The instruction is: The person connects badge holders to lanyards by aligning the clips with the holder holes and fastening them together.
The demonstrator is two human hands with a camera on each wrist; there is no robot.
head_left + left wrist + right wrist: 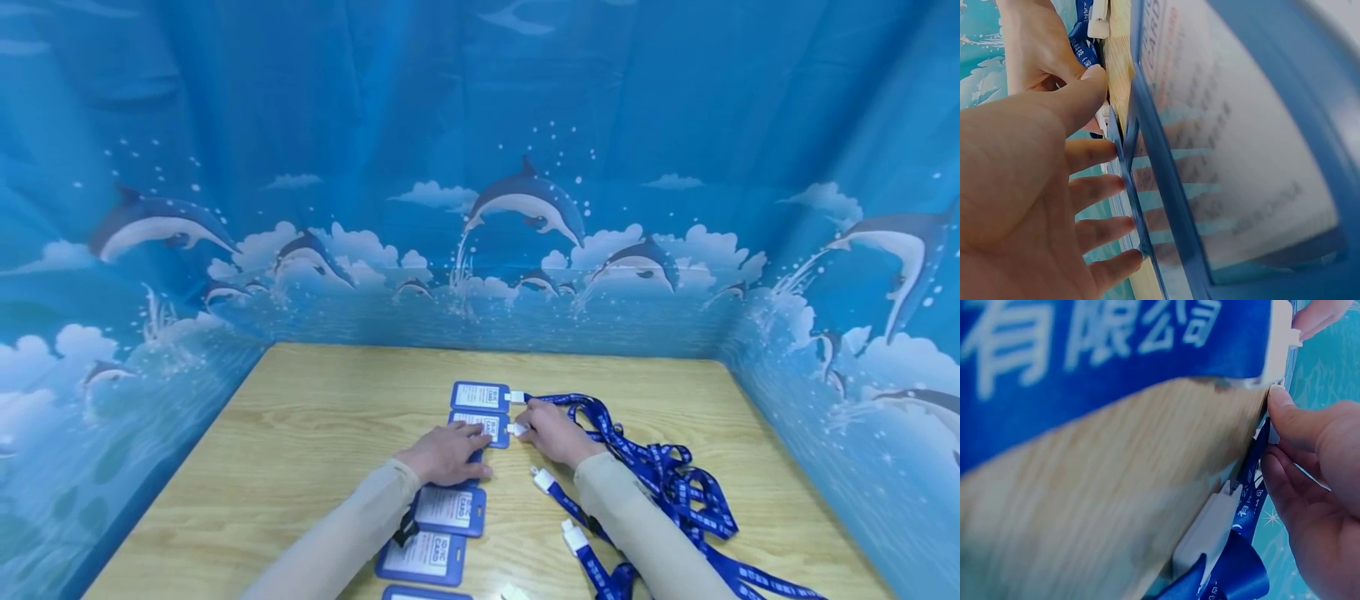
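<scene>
My left hand (448,455) lies with spread, fairly straight fingers over a blue-framed badge holder (492,427), second from the far end of a column. In the left wrist view its fingertips (1124,223) touch the holder's surface. Between thumb and fingers, my right hand (553,432) pinches the white plastic clip (517,429) of a blue lanyard at that holder's slotted right end. Just beyond, the farthest badge holder (480,396) has another white clip (515,397) at its slot, with a blue lanyard (558,400) running right. The left hand partly covers the holder below.
Nearer me, more badge holders (450,510) continue the column, under and beside my left forearm. Two loose lanyard clips (543,479) lie left of my right forearm. A tangle of blue lanyards (693,500) spreads on the right of the wooden table (337,392). Dolphin-printed curtains (420,308) surround it.
</scene>
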